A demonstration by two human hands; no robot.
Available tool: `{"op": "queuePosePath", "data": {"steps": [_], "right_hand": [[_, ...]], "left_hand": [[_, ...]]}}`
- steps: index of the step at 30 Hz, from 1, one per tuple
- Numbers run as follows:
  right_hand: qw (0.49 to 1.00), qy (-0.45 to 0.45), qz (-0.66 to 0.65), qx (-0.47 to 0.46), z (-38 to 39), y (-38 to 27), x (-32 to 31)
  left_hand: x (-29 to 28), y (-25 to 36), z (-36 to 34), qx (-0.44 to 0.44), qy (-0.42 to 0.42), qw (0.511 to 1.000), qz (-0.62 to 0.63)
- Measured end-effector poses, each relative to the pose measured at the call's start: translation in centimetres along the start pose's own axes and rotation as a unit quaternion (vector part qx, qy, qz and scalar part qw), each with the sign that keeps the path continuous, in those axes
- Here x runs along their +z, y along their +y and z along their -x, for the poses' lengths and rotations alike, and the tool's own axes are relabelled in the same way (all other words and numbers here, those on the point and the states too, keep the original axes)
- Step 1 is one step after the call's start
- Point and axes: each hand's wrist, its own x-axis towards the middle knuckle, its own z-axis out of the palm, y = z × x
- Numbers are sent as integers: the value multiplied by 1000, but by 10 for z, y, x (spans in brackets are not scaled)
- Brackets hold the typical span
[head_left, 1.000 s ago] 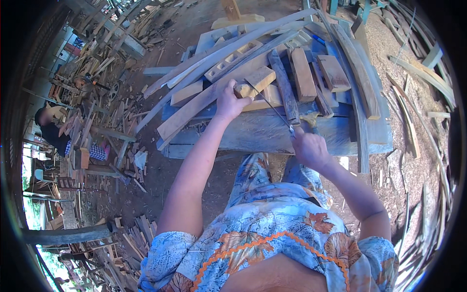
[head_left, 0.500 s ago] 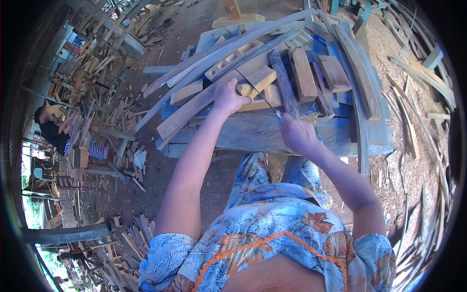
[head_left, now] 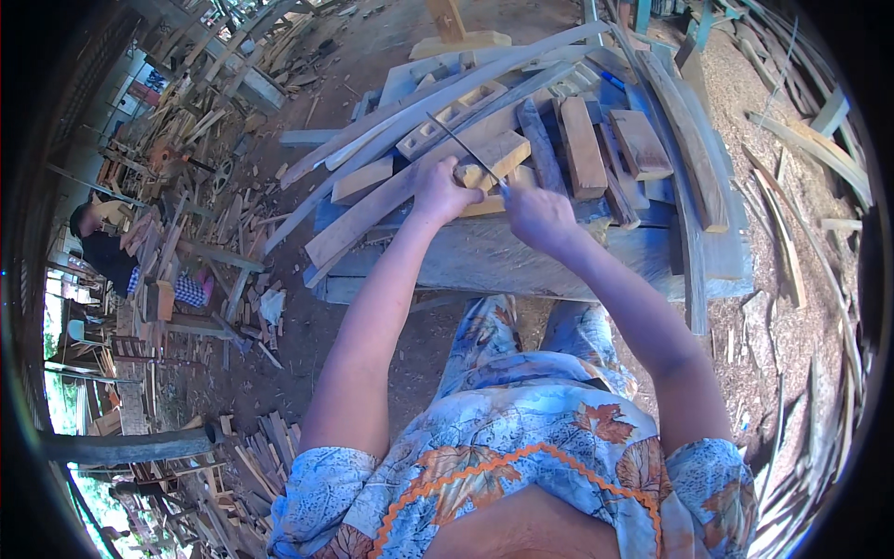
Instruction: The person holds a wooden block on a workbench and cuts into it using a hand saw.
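My left hand (head_left: pixel 442 192) is closed round the near left end of a short, pale wood block (head_left: pixel 503 156), which lies tilted on other pieces on the workbench (head_left: pixel 521 263). My right hand (head_left: pixel 542 220) grips the handle of a long, slim, dark file (head_left: pixel 453 139). The tool slants up and to the left across the block, just right of my left hand, and its tip reaches beyond the far side. My right fingers hide most of the handle. Under my left wrist runs a long brown board (head_left: pixel 372 216).
Right of the block lie several wood blocks (head_left: pixel 585 154) and a long beam (head_left: pixel 684 140). A slotted wooden piece (head_left: pixel 438 130) and long curved strips (head_left: pixel 372 126) lie beyond. At the far left a person (head_left: pixel 107 247) sits among wood scraps. Shavings (head_left: pixel 736 233) cover the ground at right.
My right hand has moved left and slightly up, sliding the file farther across the block so that more of it sticks out past the far side. My left hand keeps its hold.
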Motion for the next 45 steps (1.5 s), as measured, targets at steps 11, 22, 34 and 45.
{"op": "queuePosePath", "data": {"steps": [11, 22, 34, 45], "right_hand": [[998, -57, 23, 25, 61, 13, -17], [1000, -23, 17, 4, 43, 8, -2], [1000, -20, 23, -6, -13, 0, -6], [997, -63, 25, 41, 89, 18, -11]], "left_hand": [[11, -17, -4, 35, 52, 997, 35], [10, -20, -1, 20, 46, 998, 46], [11, -11, -3, 22, 31, 997, 62], [9, -19, -2, 26, 34, 998, 51]]}}
